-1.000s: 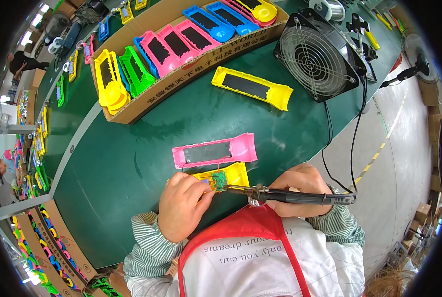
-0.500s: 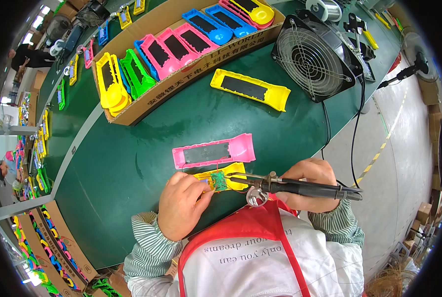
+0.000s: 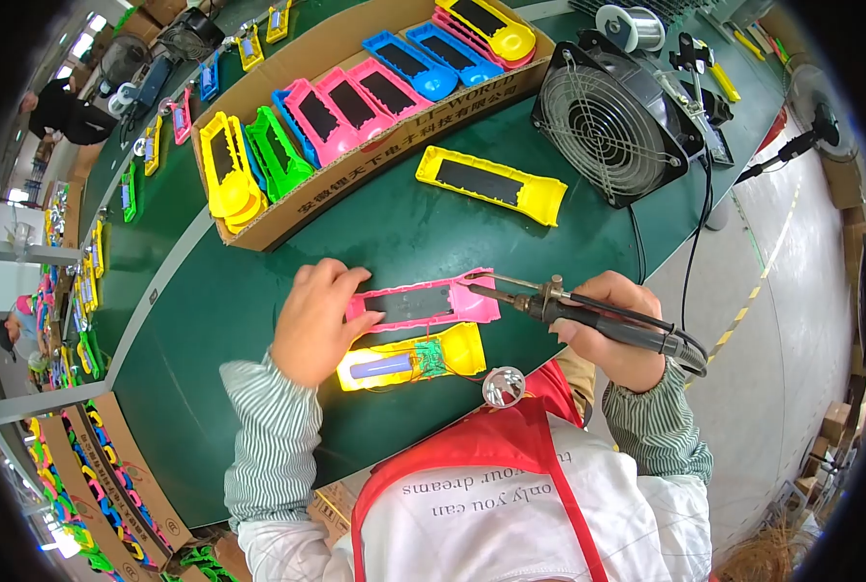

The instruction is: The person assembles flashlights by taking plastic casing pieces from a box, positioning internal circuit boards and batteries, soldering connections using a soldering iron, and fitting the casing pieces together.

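My left hand (image 3: 316,325) is closed around the left end of a pink plastic flashlight shell (image 3: 473,303), thumb inside and fingers at its far edge. A soldering iron (image 3: 588,318) with a thin feed tube is gripped in my right hand (image 3: 619,332); its tip points left over the shell's wide end. Just nearer to me lies a yellow shell (image 3: 467,349) holding a blue-violet battery cell (image 3: 380,367) and a green circuit board (image 3: 431,357) with thin wires. A round silver reflector (image 3: 504,387) sits by the table edge, right of the yellow shell.
Beyond my hands stands a cardboard box (image 3: 355,160) of coloured shells. A single yellow shell (image 3: 491,184) lies before it. On the right are a black fan (image 3: 607,121) with trailing cables and a solder spool (image 3: 632,27). More flashlight parts line the left side.
My left hand has left the circuit board, moving up and left onto the pink shell. The soldering iron has risen from the board to the pink shell's wide end. The battery cell is now uncovered.
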Demonstrator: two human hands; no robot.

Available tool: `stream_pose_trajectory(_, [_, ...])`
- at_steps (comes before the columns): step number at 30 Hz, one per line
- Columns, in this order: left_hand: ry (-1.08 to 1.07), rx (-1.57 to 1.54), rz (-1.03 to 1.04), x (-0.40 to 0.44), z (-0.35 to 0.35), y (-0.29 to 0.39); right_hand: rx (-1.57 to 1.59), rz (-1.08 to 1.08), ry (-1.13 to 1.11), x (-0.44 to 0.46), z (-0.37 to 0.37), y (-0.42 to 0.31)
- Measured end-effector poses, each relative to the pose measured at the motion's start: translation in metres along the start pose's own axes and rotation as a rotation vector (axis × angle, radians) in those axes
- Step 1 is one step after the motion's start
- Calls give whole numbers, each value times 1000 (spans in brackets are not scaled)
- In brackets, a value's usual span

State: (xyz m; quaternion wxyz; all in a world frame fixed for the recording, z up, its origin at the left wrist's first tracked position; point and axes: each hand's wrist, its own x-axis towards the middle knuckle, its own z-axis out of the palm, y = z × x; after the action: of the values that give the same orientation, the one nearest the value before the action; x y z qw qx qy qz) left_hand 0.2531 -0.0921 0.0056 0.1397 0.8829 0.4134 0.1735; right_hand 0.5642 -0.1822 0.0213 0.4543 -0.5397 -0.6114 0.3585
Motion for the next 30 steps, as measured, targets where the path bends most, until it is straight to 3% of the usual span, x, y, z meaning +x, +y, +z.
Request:
stream_pose_trajectory(4, [-312, -158, -81, -3, -5, -6, 26, 57, 55, -2, -3, 1])
stream_pose_trajectory(5, [-279, -121, -67, -9, -12, 2, 34, 74, 61, -2, -4, 2])
stream_pose_trajectory(8, [118, 251, 270, -45, -17, 15, 27, 69, 83, -3, -6, 5])
stream_pose_trajectory(11, [15, 357, 408, -80, -16, 20, 18, 73, 89, -3, -6, 7])
stream_pose_trajectory(15, [-116, 226, 224, -99, 4, 14, 38, 64, 91, -1, -3, 7])
stream_pose_trajectory(21, [-90, -97, 46, -96, -22, 5, 107, 38, 96, 5, -1, -7])
stream_pose_trajectory(25, [90, 95, 51, -110, -72, -5, 71, 12, 121, 12, 0, -17])
stream_pose_trajectory(30, [406, 614, -71, -145, -147, -62, 41, 4, 169, 27, 8, -28])
